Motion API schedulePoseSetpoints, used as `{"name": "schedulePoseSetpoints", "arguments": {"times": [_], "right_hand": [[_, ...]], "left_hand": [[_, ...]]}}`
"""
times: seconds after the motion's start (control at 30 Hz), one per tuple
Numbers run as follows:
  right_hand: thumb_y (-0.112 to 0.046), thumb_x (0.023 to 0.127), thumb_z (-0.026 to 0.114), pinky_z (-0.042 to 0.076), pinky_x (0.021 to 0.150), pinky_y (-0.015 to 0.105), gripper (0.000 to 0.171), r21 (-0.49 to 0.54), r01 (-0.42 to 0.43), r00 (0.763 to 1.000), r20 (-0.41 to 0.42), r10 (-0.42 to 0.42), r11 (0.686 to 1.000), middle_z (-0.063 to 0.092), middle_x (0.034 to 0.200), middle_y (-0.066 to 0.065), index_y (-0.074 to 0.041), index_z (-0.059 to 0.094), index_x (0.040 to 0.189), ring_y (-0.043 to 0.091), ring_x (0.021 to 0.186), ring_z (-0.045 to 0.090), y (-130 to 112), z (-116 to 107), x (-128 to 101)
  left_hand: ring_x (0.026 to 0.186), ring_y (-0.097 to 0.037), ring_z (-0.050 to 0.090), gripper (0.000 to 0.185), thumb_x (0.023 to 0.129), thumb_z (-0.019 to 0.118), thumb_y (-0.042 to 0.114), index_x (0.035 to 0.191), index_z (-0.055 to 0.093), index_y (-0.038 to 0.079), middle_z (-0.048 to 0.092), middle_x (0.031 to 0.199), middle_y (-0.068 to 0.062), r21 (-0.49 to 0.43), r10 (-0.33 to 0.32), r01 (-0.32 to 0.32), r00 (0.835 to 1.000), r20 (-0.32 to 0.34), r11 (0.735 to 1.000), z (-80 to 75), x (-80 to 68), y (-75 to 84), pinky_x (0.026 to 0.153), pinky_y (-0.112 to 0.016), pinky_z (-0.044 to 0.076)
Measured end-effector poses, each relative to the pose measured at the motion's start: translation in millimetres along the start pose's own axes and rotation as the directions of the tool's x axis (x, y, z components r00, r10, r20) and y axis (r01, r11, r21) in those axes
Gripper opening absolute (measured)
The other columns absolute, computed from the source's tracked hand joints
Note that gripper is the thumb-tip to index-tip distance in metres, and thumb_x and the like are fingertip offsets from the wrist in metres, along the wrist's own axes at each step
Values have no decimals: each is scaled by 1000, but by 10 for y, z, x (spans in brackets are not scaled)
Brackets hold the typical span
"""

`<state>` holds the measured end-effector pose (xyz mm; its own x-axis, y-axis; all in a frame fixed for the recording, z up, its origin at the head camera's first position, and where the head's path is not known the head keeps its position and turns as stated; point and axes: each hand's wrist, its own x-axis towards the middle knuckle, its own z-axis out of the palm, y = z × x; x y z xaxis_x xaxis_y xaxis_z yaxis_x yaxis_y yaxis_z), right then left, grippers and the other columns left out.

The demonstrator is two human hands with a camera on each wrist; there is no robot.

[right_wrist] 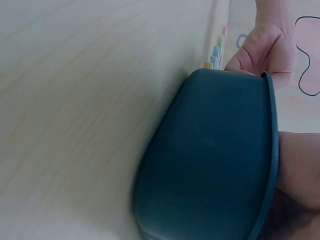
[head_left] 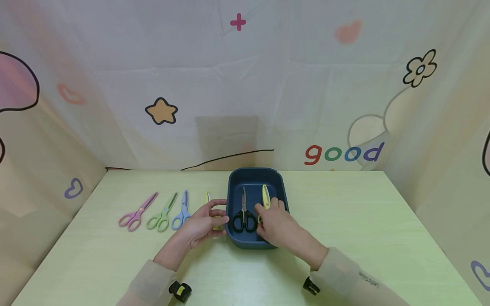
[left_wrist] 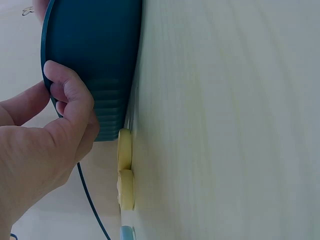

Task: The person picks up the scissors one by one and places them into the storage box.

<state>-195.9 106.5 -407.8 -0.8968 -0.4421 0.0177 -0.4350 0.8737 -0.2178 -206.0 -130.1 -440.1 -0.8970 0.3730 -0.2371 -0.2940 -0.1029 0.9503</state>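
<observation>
A dark blue plastic bin (head_left: pixel 257 244) stands on the table in the head view. Inside it lie black-handled scissors (head_left: pixel 244 214), blades pointing away, and yellow scissors (head_left: pixel 266 196) to their right. My right hand (head_left: pixel 279 225) reaches into the bin and grips the yellow scissors near the handles, covering most of them. At the bin's left side, my left hand (head_left: pixel 203 223) holds the rim; the left wrist view shows the curled fingers (left_wrist: pixel 75 97) against it. Another yellow pair (head_left: pixel 208 196) lies on the table, partly hidden behind the left hand.
Left of the bin, pink scissors (head_left: pixel 134 217), green scissors (head_left: pixel 162 217) and blue scissors (head_left: pixel 184 210) lie in a row on the pale wooden table (head_left: pixel 352 212). A printed curtain (head_left: pixel 268 93) hangs behind the table and along both sides.
</observation>
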Motion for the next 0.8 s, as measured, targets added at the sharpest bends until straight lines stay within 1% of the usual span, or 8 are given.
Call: {"name": "schedulePoseSetpoints", "arguments": {"times": [0.2,0.43,0.53,0.6,0.8], "right_hand": [[-12,93,73,49,67,41,17,46,-13,999,50,10,999,47,89,18,-9,57,98,35,86,46,-3,8,7],[-11,93,73,50,68,45,17,60,-36,996,86,31,998,49,91,19,-10,57,94,33,83,48,-16,-15,4],[-12,93,74,52,70,47,16,51,-44,995,86,39,998,52,94,21,-9,59,96,34,84,51,-22,-22,3],[-13,93,75,53,72,47,16,40,-47,995,85,44,998,54,96,22,-8,62,99,34,86,53,-23,-22,5],[-18,92,77,54,77,46,24,23,-48,997,66,46,999,57,104,23,-4,66,109,34,90,55,-1,-13,6]], "left_hand": [[80,-20,52,58,102,56,-6,154,30,0,52,104,-8,2,-2,2,1000,-3,1000,2,4,0,69,-29,54],[78,-19,51,59,102,56,-5,154,30,1,52,103,-8,6,-3,3,1000,-6,1000,3,5,3,69,-29,54],[78,-19,52,59,102,56,-5,154,30,1,52,103,-8,2,-2,2,1000,-5,1000,4,5,3,69,-29,54],[78,-19,52,59,102,57,-5,154,30,1,52,103,-8,3,-1,1,1000,-7,1000,5,3,5,69,-29,54],[79,-20,53,58,102,56,-5,154,30,1,52,104,-9,14,-4,5,1000,-12,1000,12,1,10,70,-30,54]]}}
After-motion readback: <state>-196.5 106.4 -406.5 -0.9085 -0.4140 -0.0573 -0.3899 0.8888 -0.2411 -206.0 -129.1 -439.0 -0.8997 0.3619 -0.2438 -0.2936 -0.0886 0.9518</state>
